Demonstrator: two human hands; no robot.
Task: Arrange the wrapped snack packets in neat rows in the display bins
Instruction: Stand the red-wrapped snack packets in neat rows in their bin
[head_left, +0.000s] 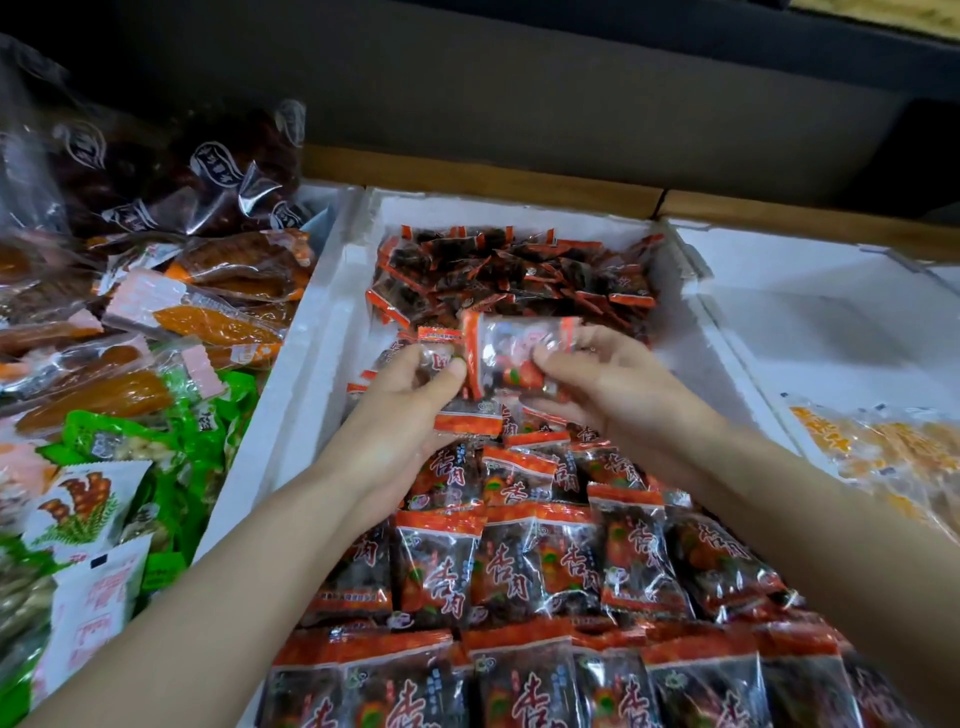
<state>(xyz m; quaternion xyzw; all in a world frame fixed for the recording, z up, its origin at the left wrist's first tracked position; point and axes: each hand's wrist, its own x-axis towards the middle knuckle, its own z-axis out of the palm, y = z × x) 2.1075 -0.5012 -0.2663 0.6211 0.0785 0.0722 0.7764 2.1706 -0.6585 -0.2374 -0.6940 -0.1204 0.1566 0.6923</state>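
A white foam display bin (332, 291) holds red-and-clear wrapped snack packets. At its far end they lie in a loose heap (519, 275). Nearer to me they stand in overlapping rows (545, 561). Over the middle of the bin, my left hand (410, 410) pinches a packet (441, 353) between thumb and fingers, with more packets under its palm. My right hand (602, 379) grips a clear packet (514, 353) turned on its side, thumb on top. The two hands almost touch.
The bin on the left (156, 322) is heaped with orange, green and white snack packs and dark bags at the back. On the right, another white foam bin (810, 322) holds yellow packets (883, 447) at its near end. A wooden ledge (493, 176) runs behind.
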